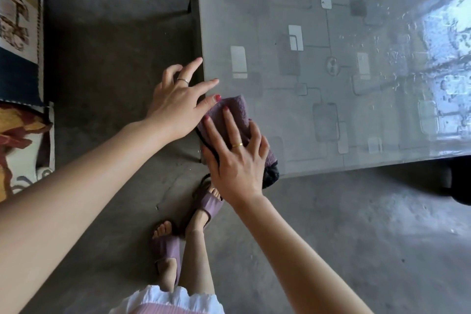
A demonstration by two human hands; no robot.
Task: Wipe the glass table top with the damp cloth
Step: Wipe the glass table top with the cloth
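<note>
Purple cloth with a dark edge (235, 120), folded into a thick pad, lies on the near left corner of the grey glass table top (331, 71), with its darker end hanging a little over the near edge. I press it down with my right hand (237, 158): the fingers lie straight and spread across the fabric, the nails painted red, a gold ring (237, 145) on one finger, and nothing is curled round the cloth. My left hand (178, 102) sits just beside it at the table's left edge, fingers loose and stretched out, the thumb tip touching the top of the cloth and one fingertip resting on the glass rim; a thin silver ring (183, 81) shows on another finger. It holds nothing.

Printed under the glass is a pattern of pale and dark rounded squares joined by thin lines. Farther right the surface gleams with a bright window reflection (443, 58) and scattered water drops.

Below the table lies a grey concrete floor (344, 232). My feet stand there in mauve slide sandals (168, 247), and a white ruffled hem (168, 298) shows at the bottom. Patterned cushions (20, 33) lie along the left side.
</note>
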